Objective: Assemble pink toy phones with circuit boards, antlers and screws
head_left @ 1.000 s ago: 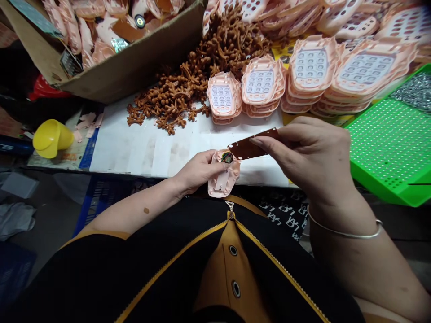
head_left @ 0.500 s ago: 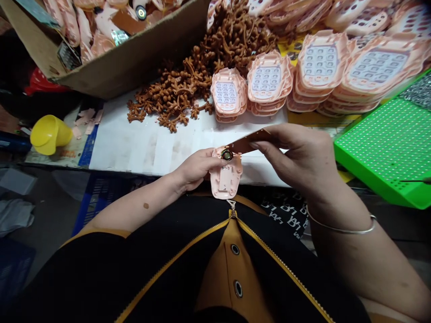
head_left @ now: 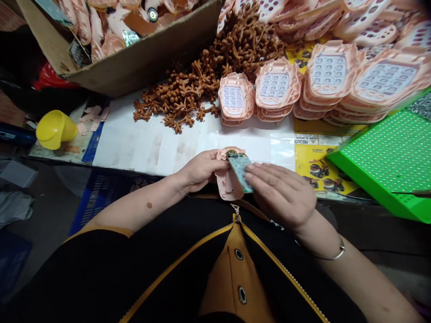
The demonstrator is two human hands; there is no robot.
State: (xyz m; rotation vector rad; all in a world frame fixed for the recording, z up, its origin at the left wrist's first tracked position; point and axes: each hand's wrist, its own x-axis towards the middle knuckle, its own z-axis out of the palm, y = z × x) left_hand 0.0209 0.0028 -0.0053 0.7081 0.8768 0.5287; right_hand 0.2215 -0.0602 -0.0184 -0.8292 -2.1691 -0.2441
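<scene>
My left hand grips a pale pink plastic shell by its left side, close to my body at the table edge. Its thumb lies across the shell's inner face. Over the right part of the shell my right hand holds a circuit board, greenish face up and tilted, with its fingers along the right edge. A small round part, mostly covered by the board's upper end, sits near the top of the shell. The right thumb is hidden beneath the board.
Brown branching plastic parts are heaped behind the hands. Stacked pink keypad shells stand to their right. A cardboard box of pink parts is at the back left, a yellow cup at the left, a green perforated tray at the right.
My right hand has swung the board over and down onto the shell, so its greenish face shows instead of the brown one. The left hand keeps its hold.
</scene>
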